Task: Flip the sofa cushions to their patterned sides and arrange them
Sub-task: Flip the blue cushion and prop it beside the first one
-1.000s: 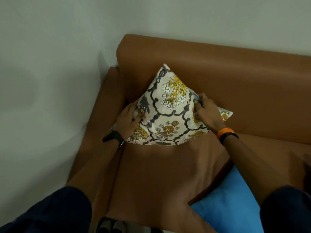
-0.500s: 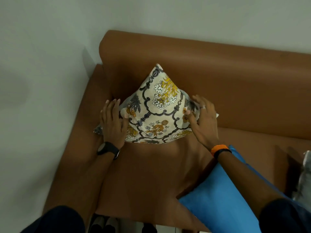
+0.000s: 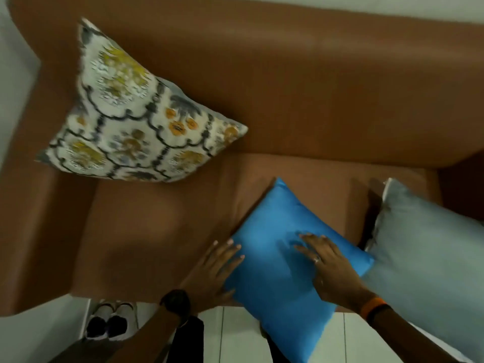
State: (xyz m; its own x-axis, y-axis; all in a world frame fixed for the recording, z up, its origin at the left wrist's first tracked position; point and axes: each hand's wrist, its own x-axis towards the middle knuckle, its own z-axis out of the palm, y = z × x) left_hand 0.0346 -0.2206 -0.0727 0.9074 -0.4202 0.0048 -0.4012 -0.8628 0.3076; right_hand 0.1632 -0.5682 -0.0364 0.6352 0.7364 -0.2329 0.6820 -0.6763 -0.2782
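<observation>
A floral patterned cushion (image 3: 136, 127) leans on one corner in the sofa's left back corner, pattern outward, with no hand on it. A plain blue cushion (image 3: 285, 281) lies at the seat's front edge, overhanging it. My left hand (image 3: 217, 268) presses against the blue cushion's left edge, fingers spread. My right hand (image 3: 327, 263) rests flat on its top face, fingers apart. A pale grey-blue cushion (image 3: 424, 258) sits to the right, partly overlapping the blue one's corner.
The brown sofa (image 3: 314, 82) has a backrest across the top and an armrest on the left. A pair of shoes (image 3: 108, 322) stands on the white tiled floor below the seat's front edge. Pale walls border the sofa.
Both hands have let go of the patterned cushion, which stays propped in the corner. They moved down and right onto the blue cushion. The view shifted right, showing the grey-blue cushion.
</observation>
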